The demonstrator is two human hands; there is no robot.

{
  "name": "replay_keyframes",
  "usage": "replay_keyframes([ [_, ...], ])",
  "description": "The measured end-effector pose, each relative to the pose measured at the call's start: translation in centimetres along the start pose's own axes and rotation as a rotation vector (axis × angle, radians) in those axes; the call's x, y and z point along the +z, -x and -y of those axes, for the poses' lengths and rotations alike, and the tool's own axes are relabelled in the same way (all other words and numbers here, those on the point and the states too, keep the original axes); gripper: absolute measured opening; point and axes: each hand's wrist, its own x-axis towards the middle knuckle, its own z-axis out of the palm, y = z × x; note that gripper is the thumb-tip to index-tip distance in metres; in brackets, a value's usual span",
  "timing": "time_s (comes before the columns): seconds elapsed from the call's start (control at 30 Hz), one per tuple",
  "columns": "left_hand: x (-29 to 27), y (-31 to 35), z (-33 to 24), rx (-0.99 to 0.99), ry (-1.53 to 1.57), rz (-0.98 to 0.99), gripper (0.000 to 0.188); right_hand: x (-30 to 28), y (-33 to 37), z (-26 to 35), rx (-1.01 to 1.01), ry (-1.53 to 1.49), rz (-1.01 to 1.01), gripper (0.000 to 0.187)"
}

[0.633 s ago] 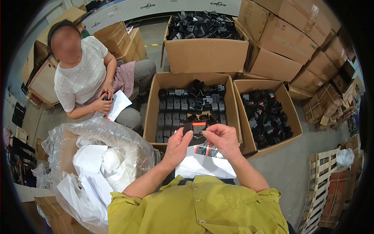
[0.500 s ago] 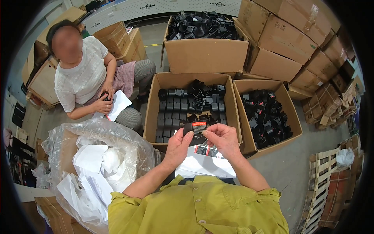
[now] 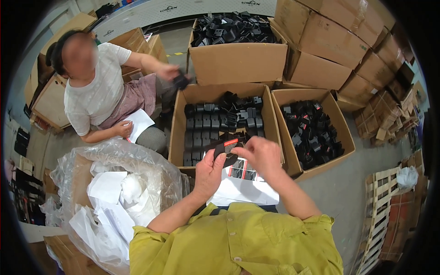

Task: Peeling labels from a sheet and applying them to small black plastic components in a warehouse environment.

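Left hand pinches the black part; its label lies just right of that grip, the right hand curled against it, hold unclear.

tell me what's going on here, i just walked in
Someone in a yellow-green shirt holds a black part in the left hand, with the right hand at its red-topped label. A white sheet bearing more labels lies in front of the shirt. Ahead, an open box holds black parts partly in rows; the box to its right holds a jumbled heap. A seated co-worker holds out a dark, blurred item.
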Motion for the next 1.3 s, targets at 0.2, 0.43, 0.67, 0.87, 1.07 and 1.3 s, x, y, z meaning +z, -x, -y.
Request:
replay_keyframes([
  [0.2, 0.3, -0.6, 0.7, -0.129, 0.189, 0.182, 0.023, 0.7, 0.7, -1.1, 0.171, -0.841, 0.265, 0.048],
  [0.43, 1.1, -0.7, 2.3, -0.372, 0.46, 0.38, 0.026, 3.2, 3.3, -4.7, 0.479, -1.093, 0.34, 0.033],
  [0.67, 1.5, -1.8, 5.9, -0.183, -0.032, 0.292, 0.043, 2.6, 3.3, -17.3, 1.001, -1.117, -0.151, 0.043],
  [0.87, -1.7, -0.5, 7.7, -0.286, -0.158, 0.18, 0.045, 2.1, 5.4, -23.4, 1.045, -0.912, -0.153, 0.04],
  [1.07, -3.4, 0.7, 9.4, -0.342, -0.308, 0.14, 0.046, 7.7, 3.9, -11.2, 0.305, -0.559, 0.364, 0.034],
  [1.3, -4.0, 0.1, 9.3, -0.334, -0.388, 0.118, 0.042, 12.3, 2.0, -9.5, 0.152, -0.136, 0.494, 0.026],
])
